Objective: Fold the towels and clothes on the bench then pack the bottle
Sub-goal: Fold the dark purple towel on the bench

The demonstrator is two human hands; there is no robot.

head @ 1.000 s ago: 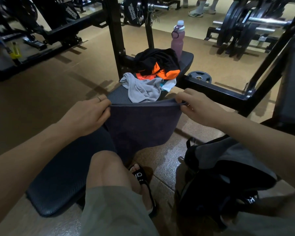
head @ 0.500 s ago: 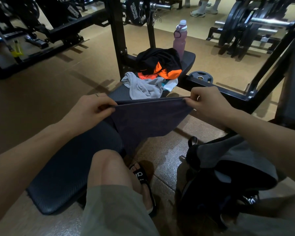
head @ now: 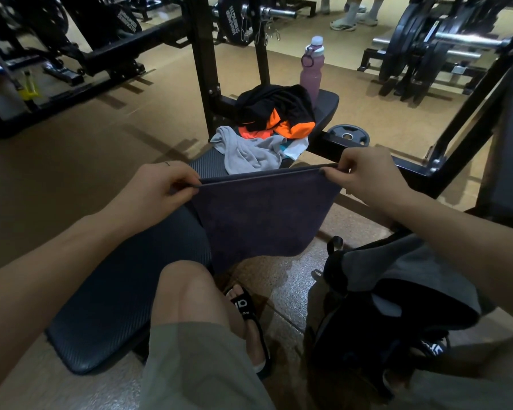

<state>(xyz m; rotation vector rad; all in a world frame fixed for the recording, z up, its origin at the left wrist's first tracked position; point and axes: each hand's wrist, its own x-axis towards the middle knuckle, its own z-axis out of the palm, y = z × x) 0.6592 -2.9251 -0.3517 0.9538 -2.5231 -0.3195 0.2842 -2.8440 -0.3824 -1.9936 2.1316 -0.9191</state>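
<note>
Beneath both hands runs the padded bench [head: 125, 294]; beyond them lie crumpled clothes [head: 276, 113], then the pink bottle [head: 311, 71]. Left hand [head: 157, 193] and right hand [head: 367, 179] each pinch a top corner, stretching the dark towel [head: 258, 214] taut, likely to square its fold.

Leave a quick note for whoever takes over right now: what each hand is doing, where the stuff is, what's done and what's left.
Left hand pinches the left top corner of the dark towel; right hand pinches the right top corner. The towel hangs doubled between them, over the bench.
Unfolded on the bench: grey cloth, black and orange clothes.
Bottle stands upright at the bench's far end, behind the clothes.
Bag sits on the floor to the right.
Done: first fold of the towel.
Left: finish the towel, fold the rest, pack the bottle.
</note>
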